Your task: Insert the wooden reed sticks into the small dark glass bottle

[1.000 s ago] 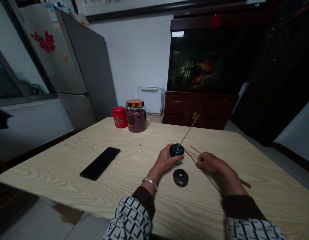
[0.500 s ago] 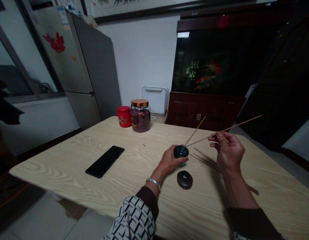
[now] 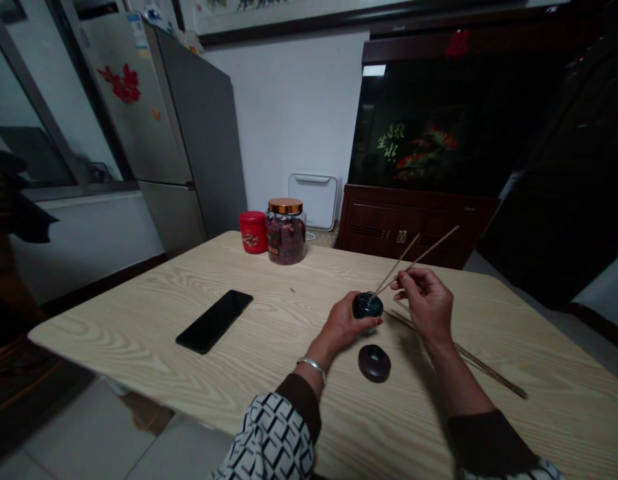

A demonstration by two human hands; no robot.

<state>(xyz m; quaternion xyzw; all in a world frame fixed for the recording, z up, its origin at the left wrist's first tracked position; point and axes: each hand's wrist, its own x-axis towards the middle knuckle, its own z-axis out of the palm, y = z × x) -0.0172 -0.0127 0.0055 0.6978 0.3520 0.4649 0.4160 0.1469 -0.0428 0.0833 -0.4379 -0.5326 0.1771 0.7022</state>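
My left hand (image 3: pixel 347 321) is wrapped around a small dark glass bottle (image 3: pixel 367 305) that stands on the table. One thin reed stick (image 3: pixel 401 261) leans out of the bottle's mouth. Between the thumb and fingers of my right hand (image 3: pixel 426 300) is a second reed stick (image 3: pixel 433 247), its lower end at the bottle's mouth; how deep it sits I cannot tell. Several more sticks (image 3: pixel 493 375) lie on the table beneath and beside my right hand. In front of the bottle lies a dark round cap (image 3: pixel 374 363) with a hole in its middle.
A black phone (image 3: pixel 215 321) lies on the left of the wooden table (image 3: pixel 269 373). Toward the back edge stand a red canister (image 3: pixel 253 233) and a glass jar (image 3: pixel 286 237) with a copper-coloured lid. Behind are a fridge (image 3: pixel 203 133) and a dark aquarium cabinet (image 3: pixel 403 220).
My right hand has moved left and closer to the bottle, and its stick now stands more steeply. My left hand keeps its hold on the bottle. The view has shifted slightly.
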